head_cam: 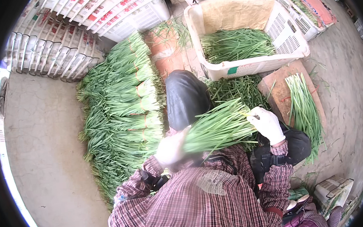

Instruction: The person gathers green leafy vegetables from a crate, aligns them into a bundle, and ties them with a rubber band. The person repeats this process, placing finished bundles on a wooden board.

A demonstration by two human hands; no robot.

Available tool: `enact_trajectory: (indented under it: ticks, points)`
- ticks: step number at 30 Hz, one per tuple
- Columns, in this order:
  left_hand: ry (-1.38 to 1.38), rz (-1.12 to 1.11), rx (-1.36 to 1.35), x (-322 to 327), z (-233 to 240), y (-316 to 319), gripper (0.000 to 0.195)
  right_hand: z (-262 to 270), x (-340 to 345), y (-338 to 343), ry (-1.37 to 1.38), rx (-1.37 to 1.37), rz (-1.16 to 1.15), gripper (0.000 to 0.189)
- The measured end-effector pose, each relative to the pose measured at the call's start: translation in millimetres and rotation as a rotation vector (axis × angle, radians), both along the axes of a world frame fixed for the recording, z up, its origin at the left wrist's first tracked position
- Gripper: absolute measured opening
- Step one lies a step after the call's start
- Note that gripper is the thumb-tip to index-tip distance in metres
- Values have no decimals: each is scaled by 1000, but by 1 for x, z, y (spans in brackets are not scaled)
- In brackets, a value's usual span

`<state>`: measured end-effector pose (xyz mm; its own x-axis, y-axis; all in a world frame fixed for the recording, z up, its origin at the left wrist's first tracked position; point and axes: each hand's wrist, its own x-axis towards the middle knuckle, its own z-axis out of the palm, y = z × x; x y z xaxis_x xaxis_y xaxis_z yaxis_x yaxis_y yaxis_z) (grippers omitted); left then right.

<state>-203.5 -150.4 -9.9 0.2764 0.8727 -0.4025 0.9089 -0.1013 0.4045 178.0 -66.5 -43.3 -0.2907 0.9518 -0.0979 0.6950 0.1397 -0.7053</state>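
Observation:
My left hand (170,149), in a white glove and blurred, grips a loose bunch of green garlic chives (216,127) above my lap. The leaves fan out to the right. At their far end my right hand (267,124), also white-gloved, pinches a yellowish leaf (244,113) between thumb and fingers. To the right, another bunch of chives (304,106) lies partly on a worn wooden board (273,87). Tied bundles of chives (122,117) are stacked in a long row at my left, their pale stems towards my knee.
A white plastic crate (253,66) with a brown lining holds more chives (239,44) ahead. Loose leaves (236,90) lie below it. Nested crates (132,16) rise at front left. Another person's purple clothing (306,219) shows at lower right, near a tipped basket (332,191).

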Motion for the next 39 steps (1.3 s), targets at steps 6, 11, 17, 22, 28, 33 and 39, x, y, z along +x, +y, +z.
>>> enact_trajectory:
  ticks: [6, 11, 17, 22, 28, 33, 39]
  points:
    - [-39, 62, -27, 3, 5, 0, 96, -8, 15, -3, 33, -336, 107, 41]
    - [-41, 78, -13, 6, 9, 2, 97, -27, 11, -5, 96, -282, 192, 73]
    - [-54, 77, -35, 3, 11, 2, 94, -38, -8, 0, 319, -542, 48, 68]
    - [-56, 49, 18, -2, 2, -1, 92, -28, -14, 6, 258, -239, 254, 38]
    - [-81, 25, 66, -3, 0, -2, 89, -16, -22, 1, 167, -201, 141, 24]
    - [13, 91, -55, 9, 11, 4, 92, -26, -33, 0, -3, 167, 64, 18]
    - [16, 119, -90, 15, 18, 8, 96, -46, -29, 11, -159, 304, -28, 20]
